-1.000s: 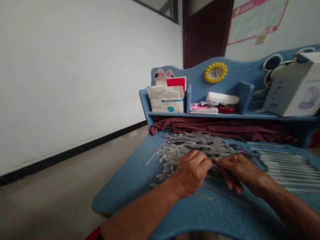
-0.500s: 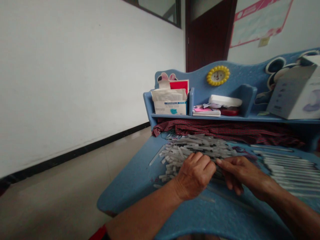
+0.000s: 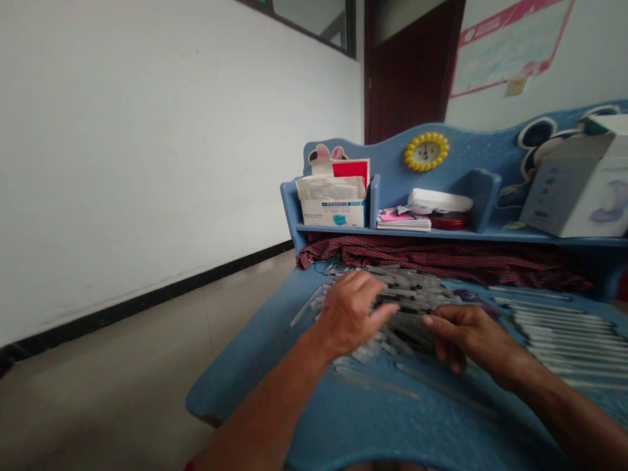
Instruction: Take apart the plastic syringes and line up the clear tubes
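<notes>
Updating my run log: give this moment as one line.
left hand: over grey stick pile | right hand: resting on pile | surface: blue desk

Two hands in a heap of grey tubes (image 3: 417, 291) on a blue desk (image 3: 255, 373)

Left hand (image 3: 350, 314) is spread loose on the heap and a bit blurry. Right hand (image 3: 466, 333) is just beside it, fingertips on the tubes. There's a neat row of long tubes (image 3: 564, 330) right of its fingers, and checked cloth (image 3: 441, 252) past the fingertips.

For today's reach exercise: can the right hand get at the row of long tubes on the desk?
Probably yes: the right hand lies just beside the long tubes, which lie uncovered on the desk.
</notes>
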Available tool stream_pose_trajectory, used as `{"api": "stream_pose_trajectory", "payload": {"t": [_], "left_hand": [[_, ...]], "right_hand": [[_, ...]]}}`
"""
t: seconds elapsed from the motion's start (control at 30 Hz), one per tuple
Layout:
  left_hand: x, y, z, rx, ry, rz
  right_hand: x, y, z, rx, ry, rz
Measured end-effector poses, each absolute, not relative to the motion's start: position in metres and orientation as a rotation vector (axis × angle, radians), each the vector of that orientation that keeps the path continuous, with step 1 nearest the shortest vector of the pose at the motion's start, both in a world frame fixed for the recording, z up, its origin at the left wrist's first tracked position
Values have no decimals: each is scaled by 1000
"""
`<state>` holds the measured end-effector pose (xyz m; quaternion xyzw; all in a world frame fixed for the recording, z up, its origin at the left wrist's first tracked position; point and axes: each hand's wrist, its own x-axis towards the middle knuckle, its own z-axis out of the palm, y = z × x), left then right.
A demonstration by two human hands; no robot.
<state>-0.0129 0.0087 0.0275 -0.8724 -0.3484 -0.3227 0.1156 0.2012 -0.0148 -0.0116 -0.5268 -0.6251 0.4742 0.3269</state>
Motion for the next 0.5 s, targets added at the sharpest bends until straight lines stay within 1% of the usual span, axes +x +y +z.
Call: {"api": "stream_pose_trajectory", "payload": {"t": [0.03, 0.07, 0.13, 0.17, 0.2, 0.27, 0.5], "left_hand": [[-24, 13, 35, -2537, -1199, -945], [-35, 18, 42, -2535, -1371, -868], [-55, 25, 50, -2547, -1656, -577], [-62, 27, 51, -2591, -1726, -429], [-67, 27, 51, -2662, -1764, -307], [-72, 27, 47, -2736, -1778, -210], [-63, 25, 32, -2811, -1751, -184]], "right_hand": [[201, -14, -11, -1378, -1627, 1222], [201, -14, -10, -1374, -1625, 1205], [200, -15, -10, -1359, -1651, 1188], [199, -16, -10, -1346, -1676, 1183], [198, -17, -11, -1334, -1702, 1173], [195, -19, -13, -1329, -1740, 1133], [193, -19, -20, -1414, -1793, 1042]]}}
